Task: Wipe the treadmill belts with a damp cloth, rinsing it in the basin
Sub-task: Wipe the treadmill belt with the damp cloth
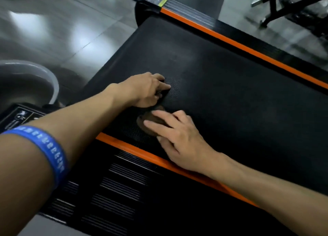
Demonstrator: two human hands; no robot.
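The black treadmill belt [221, 79] runs diagonally between two orange side strips [230, 40]. A small brown cloth [148, 123] lies bunched on the belt near its near edge. My right hand [179, 138] lies flat on the cloth, its straight fingers pressing it onto the belt. Just beyond it, my left hand [147, 90] rests on the belt with the fingertips down and the fingers partly bent; it holds nothing that I can see. A blue band circles my left forearm. The pale round basin [54, 86] stands on the floor to the left of the treadmill.
The near black ribbed side rail [124, 186] lies under my arms. Glossy grey floor tiles [62, 31] spread to the left and behind. Black gym equipment frames [287, 6] stand at the top right beyond the far rail.
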